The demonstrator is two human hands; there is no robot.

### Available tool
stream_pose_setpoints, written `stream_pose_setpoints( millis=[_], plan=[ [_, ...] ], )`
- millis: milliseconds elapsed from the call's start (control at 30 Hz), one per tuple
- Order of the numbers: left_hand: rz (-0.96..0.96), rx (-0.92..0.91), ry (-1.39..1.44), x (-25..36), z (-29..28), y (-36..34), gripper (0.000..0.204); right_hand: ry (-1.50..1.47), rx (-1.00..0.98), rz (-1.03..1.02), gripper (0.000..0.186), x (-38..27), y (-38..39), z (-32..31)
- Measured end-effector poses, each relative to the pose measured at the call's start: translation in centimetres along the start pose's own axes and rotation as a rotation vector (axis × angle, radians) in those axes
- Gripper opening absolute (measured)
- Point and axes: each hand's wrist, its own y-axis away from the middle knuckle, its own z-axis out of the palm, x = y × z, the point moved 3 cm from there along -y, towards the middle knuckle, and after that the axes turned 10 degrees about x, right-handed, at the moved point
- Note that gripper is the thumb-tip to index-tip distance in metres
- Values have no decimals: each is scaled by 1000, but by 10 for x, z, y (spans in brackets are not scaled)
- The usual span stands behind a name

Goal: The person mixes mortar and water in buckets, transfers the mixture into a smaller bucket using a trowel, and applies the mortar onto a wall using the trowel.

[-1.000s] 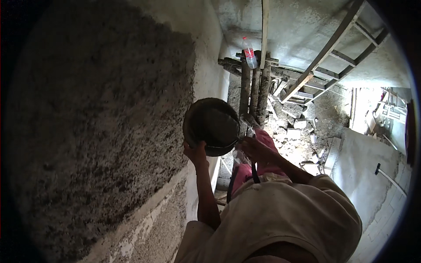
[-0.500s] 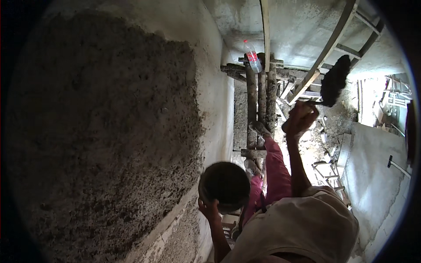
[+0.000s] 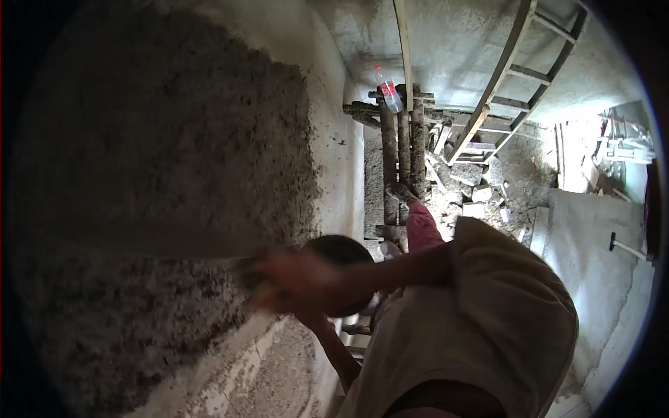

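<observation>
My right hand (image 3: 289, 282), blurred by fast motion, grips a trowel. The trowel's long blade (image 3: 160, 238) is a grey smear in front of the rough dark mortar (image 3: 174, 139) on the wall to my left. Below and behind that hand, my left hand (image 3: 311, 319) holds a round dark bucket (image 3: 338, 247), its fingers mostly hidden by the right hand. The right forearm crosses over the bucket and covers much of it. What the bucket contains cannot be made out.
Log scaffolding (image 3: 390, 150) runs ahead under my foot, with a red-capped plastic bottle (image 3: 389, 90) at its far end. A wooden ladder (image 3: 519, 73) leans on the far wall. Rubble (image 3: 477, 202) lies below. A hammer (image 3: 627, 247) shows at the right.
My right hand has swung from the far right across to the left wall with the trowel. The dark mortar lump seen on the trowel no longer shows there. The bucket stays beside the wall.
</observation>
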Motion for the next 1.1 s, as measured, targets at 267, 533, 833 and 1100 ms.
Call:
stream_pose_setpoints(
  millis=[267, 533, 833, 1100],
  plan=[
    [-22, 35, 93, 112, 48, -46, 84, 1022, -650, 49, 25, 55, 192, -131],
    [303, 13, 149, 246, 72, -49, 79, 1030, -651, 396, 32, 114, 158, -128],
    [469, -95, 76, 258, 111, -50, 59, 191, -453, 393, 33, 166, 233, -102],
    [137, -124, 282, 223, 89, -64, 55, -198, -360, 1235, 34, 119, 207, -98]
  ],
)
